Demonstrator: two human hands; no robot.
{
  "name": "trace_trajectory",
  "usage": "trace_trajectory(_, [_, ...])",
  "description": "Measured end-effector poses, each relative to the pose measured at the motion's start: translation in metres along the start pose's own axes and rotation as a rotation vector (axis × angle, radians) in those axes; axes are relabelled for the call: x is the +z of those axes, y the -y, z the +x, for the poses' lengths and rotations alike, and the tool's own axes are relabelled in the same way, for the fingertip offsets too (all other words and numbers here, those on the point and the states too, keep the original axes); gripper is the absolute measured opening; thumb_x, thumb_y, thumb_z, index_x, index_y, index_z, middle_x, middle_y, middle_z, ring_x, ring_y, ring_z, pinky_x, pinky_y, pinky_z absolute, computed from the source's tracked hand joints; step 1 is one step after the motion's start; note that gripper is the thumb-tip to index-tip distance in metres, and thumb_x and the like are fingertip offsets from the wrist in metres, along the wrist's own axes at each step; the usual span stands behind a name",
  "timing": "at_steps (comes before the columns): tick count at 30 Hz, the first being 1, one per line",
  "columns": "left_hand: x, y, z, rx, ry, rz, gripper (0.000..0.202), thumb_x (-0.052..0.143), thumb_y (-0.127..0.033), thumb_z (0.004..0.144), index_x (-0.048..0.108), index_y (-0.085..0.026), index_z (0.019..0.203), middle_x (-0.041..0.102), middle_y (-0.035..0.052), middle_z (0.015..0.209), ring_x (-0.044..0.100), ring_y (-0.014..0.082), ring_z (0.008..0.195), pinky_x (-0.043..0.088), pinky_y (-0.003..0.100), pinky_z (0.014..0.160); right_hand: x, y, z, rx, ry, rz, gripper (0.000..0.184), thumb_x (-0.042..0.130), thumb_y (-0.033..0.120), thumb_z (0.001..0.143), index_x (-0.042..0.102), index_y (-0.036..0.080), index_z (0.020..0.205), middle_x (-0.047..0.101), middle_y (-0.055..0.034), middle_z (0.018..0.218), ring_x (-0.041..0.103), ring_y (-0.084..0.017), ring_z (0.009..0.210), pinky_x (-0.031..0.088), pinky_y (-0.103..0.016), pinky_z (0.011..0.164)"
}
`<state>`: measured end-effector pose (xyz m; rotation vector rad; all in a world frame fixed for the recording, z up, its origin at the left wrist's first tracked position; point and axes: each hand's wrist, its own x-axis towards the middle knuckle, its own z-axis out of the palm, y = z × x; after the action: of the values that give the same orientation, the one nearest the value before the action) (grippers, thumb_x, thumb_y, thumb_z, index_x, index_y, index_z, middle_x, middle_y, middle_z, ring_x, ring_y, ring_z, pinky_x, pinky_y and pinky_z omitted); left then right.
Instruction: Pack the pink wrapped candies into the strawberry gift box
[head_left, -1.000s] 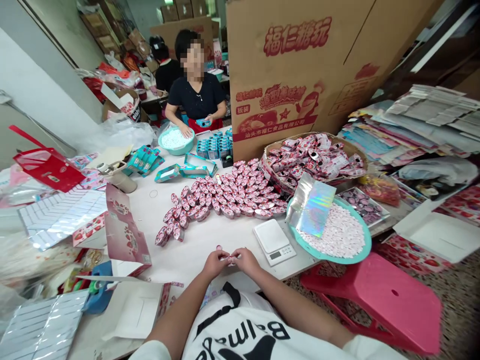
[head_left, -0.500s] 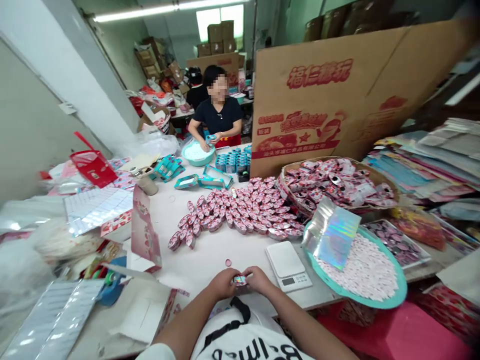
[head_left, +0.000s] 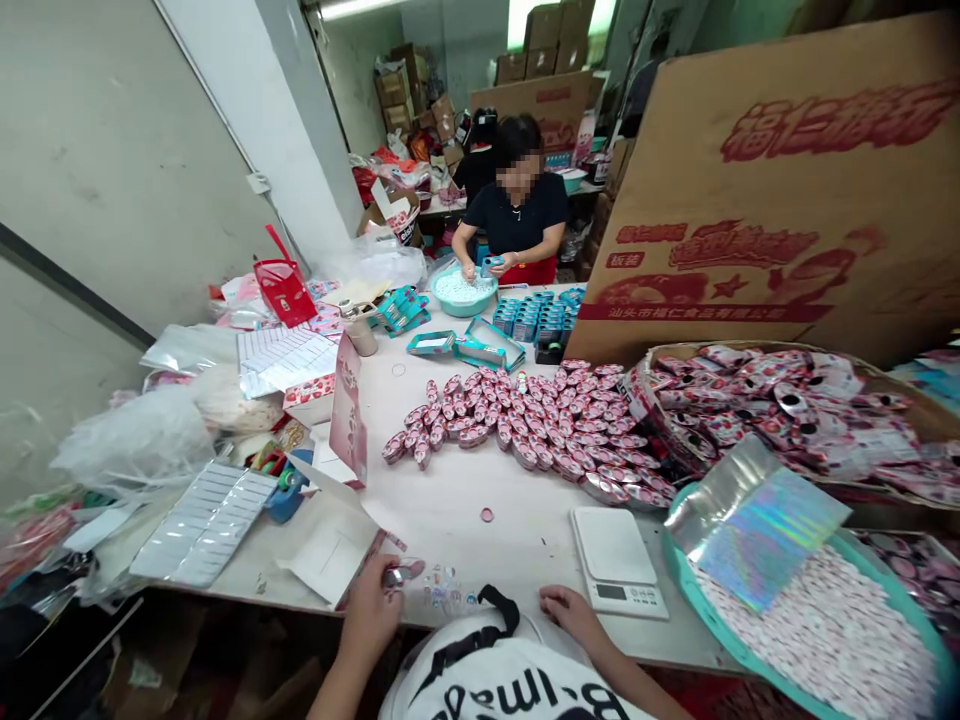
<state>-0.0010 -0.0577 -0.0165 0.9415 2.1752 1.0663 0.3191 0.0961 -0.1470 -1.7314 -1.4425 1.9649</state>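
My left hand (head_left: 373, 603) is closed at the table's front edge, beside the folded cardboard box. Its fingers are around a small shiny oval container (head_left: 393, 576), mostly covered by the hand. Just right of it, a clear sheet of small coloured stickers (head_left: 448, 590) lies at the edge. My right hand (head_left: 568, 608) is at the front edge, left of the white digital scale (head_left: 613, 545). Its fingers are curled in, and nothing shows in them. A small pink ring (head_left: 487, 515) lies on the tabletop ahead. Beyond it, many pink oval containers (head_left: 540, 420) stand packed together.
On the right are a teal basin (head_left: 679, 565) of small white packets under a holographic sheet (head_left: 787, 530), and a big carton of pink packs (head_left: 780, 400). A tall cardboard panel (head_left: 697, 190) stands behind. Opposite, a co-worker (head_left: 517, 215) handles a teal basin. Boxes and bags crowd the left.
My hands have parted: the left moved left to the folded box, the right drew back toward the scale. The small container they held together is no longer between them. The view turned left.
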Motion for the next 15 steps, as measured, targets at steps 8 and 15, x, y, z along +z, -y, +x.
trace_trajectory(8, [-0.018,-0.006,0.012,0.178,0.203,0.316,0.046,0.045,-0.003,0.062,0.06,-0.019,0.103,0.063,0.0067,0.104,0.057,0.0214,0.099,0.045,0.034,0.09,0.001,0.007,0.005,-0.228,0.0,-0.577,0.021,0.041,0.013,0.08,0.061,0.02,0.081,0.069,-0.0026,0.08,0.064,-0.02,0.081,0.043,-0.028,0.075])
trace_trajectory(15, [0.072,0.009,0.055,0.273,0.385,0.77,0.05,0.036,0.005,0.068,0.065,-0.015,0.102,0.066,0.0089,0.112,0.057,0.022,0.11,0.038,0.038,0.106,0.01,0.014,0.007,-0.31,-0.059,-0.763,0.028,0.038,0.015,0.087,0.065,0.02,0.091,0.071,-0.0069,0.094,0.065,-0.022,0.092,0.043,-0.029,0.08])
